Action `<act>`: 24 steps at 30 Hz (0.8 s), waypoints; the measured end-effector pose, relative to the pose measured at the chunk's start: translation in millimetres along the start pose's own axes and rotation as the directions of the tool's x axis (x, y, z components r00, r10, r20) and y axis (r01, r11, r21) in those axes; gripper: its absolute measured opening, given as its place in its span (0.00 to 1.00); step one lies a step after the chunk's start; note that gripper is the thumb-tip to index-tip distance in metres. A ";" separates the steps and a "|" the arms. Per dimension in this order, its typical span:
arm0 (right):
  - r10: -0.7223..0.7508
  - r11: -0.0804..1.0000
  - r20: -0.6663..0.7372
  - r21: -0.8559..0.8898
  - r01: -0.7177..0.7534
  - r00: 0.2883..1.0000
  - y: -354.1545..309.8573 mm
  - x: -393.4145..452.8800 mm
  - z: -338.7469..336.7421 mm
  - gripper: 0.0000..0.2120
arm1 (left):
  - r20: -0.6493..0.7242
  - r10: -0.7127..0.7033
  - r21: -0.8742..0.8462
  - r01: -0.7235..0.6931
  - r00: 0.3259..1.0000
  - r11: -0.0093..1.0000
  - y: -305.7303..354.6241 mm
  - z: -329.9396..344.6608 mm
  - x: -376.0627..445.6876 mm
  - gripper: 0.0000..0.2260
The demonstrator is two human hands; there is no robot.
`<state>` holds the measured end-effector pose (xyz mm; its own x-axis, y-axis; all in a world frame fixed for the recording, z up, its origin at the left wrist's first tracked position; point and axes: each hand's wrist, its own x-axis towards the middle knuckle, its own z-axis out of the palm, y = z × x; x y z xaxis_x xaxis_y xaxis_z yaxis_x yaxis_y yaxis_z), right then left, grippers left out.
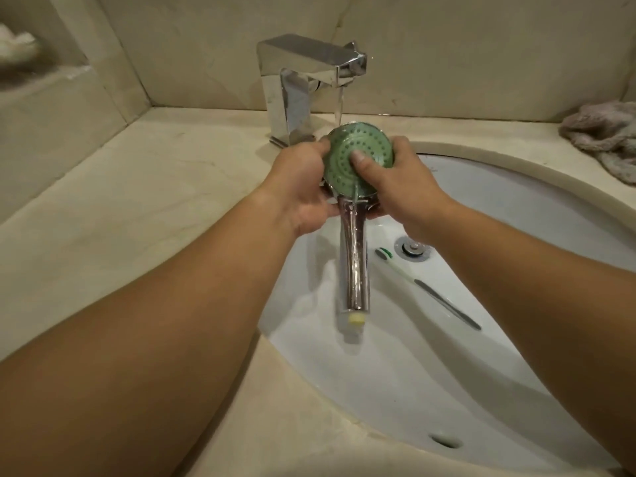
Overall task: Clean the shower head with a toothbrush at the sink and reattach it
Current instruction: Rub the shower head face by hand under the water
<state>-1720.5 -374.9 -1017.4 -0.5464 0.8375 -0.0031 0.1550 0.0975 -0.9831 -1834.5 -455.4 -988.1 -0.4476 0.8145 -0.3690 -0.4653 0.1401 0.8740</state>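
Note:
I hold the shower head (344, 156) over the white sink (464, 356), its green nozzle face turned up toward me and its chrome handle pointing down at me. Water from the chrome tap (303, 77) runs onto the top rim of the face. My left hand (303, 187) grips the head from the left. My right hand (399, 180) grips it from the right, with the thumb pressed on the green face. The toothbrush (426, 287), green-bristled with a clear and grey handle, lies loose in the basin beside the drain (413, 249).
A beige stone counter (137, 218) surrounds the basin. A crumpled pinkish cloth (605, 136) lies on the counter at the far right. A wall niche at the upper left holds something white. An overflow slot (445, 442) sits in the near wall of the basin.

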 end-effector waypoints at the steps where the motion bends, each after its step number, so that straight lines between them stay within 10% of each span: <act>1: -0.009 0.999 -0.009 -0.043 0.008 1.000 -1.6 0.7 2.0 0.25 | 0.009 0.005 -0.021 -0.004 1.000 1.000 -0.2 0.6 -1.9 0.17; 6: -0.125 0.973 -0.099 -0.208 0.103 0.987 -15.7 9.8 13.6 0.42 | 0.010 0.020 0.005 -0.020 1.000 1.000 3.8 -2.5 -1.5 0.17; 10: -0.132 0.981 -0.166 -0.164 0.105 0.977 -12.3 10.4 20.9 0.34 | 0.009 0.017 0.030 -0.017 1.000 0.999 0.6 -2.3 -2.5 0.16; 17: -0.092 0.993 0.204 -0.047 0.104 0.975 2.4 15.1 -3.6 0.43 | 0.050 -0.056 0.017 0.055 0.997 0.998 4.1 -1.5 0.0 0.19; 24: -0.126 0.988 -0.182 -0.116 0.106 0.975 -2.0 17.0 23.9 0.35 | 0.034 -0.048 -0.103 0.051 0.998 0.993 0.5 4.6 11.4 0.21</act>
<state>-1749.8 -373.8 -1019.9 -0.4030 0.9022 0.1540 0.1904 0.2472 -0.9501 -1836.3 -443.4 -990.4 -0.3986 0.8255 -0.3997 -0.5636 0.1233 0.8168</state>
